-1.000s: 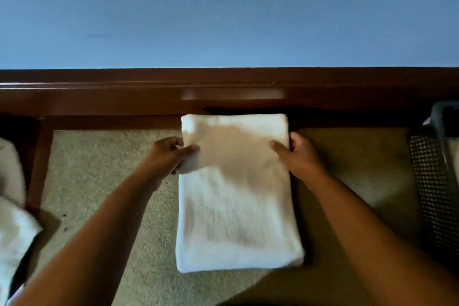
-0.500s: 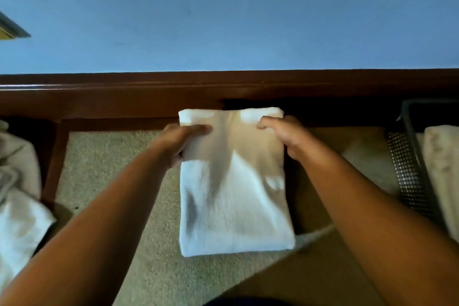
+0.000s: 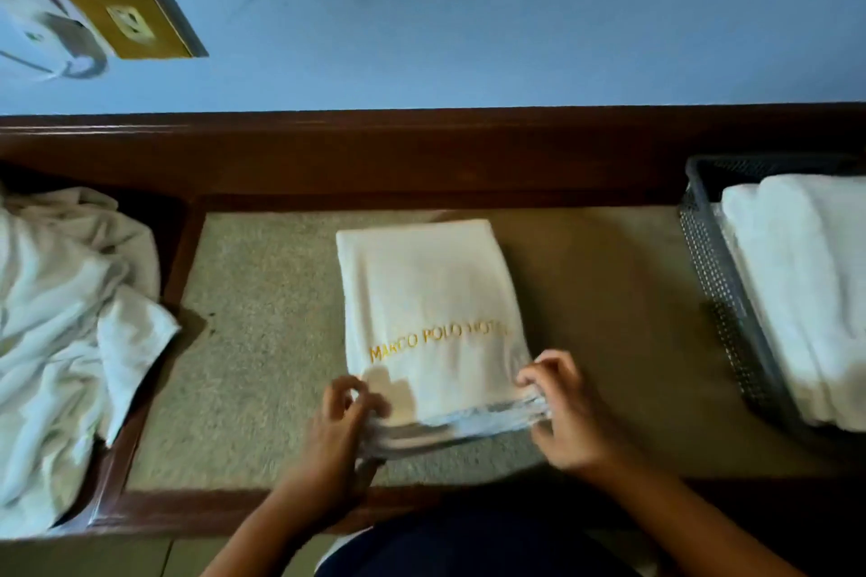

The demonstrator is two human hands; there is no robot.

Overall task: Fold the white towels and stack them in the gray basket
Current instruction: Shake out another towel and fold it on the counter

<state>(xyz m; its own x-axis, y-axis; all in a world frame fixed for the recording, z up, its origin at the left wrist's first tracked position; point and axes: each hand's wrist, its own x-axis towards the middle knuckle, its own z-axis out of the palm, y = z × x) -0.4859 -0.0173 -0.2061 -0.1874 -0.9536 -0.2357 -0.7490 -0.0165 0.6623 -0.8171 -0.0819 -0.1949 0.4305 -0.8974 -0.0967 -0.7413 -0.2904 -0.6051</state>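
Starting at your left, what is there?

— A crumpled heap of loose white terry towels [image 3: 70,319], lying over the left rail of the carpet-topped, dark-wood-framed desk [image 3: 262,342]. Those are not yet folded.

And in the middle?

— The folded white terry towel with gold stitched lettering [image 3: 431,295] lies flat on the desk top, lettering up. My left hand [image 3: 342,422] pinches its near left corner. My right hand [image 3: 567,412] has its fingers curled round the near right corner, bunching the layers. That near edge is blurred, so I cannot tell whether it is lifted off the carpet.

How will it handle?

— Soft, limp and light, I judge, not slippery, and nothing to break. But the layers would slide apart and the middle would sag if I carried it by the corners alone. Better to slip both palms under the two long sides and lift it as one slab.

And on the right?

— The gray plastic mesh basket [image 3: 717,295] stands at the right end of the desk, well apart from my towel. There are folded white towels [image 3: 806,295] stacked inside it already. Mine should go flat on top of them.
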